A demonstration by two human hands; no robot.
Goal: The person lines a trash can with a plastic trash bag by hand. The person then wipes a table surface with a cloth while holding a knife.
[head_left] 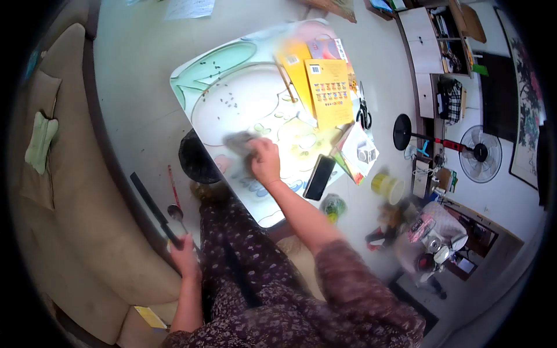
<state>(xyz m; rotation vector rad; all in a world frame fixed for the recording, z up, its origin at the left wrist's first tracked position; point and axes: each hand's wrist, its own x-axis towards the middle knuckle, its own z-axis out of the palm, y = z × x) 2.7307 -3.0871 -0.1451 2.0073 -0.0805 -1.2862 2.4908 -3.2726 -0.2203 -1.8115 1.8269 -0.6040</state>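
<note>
My left hand (184,255) is wrapped round the handle of a long dark tool (148,198), beside the sofa; a metal spoon (174,212) shows close to it. Over the near left part of the patterned table (290,200), my right hand (265,159) is closed on a blurred grey cloth-like thing (237,141). Small dark bits (229,97) lie scattered on the white area of the tabletop beyond it. To the right of this hand lies a black phone (319,177).
Yellow books (329,93), black scissors (364,116) and papers (357,152) lie along the table's right side. A black bag (196,156) is at its left edge. Beyond the right edge are a yellow container (387,188) and a bottle (334,207). The sofa (110,232) runs along the left.
</note>
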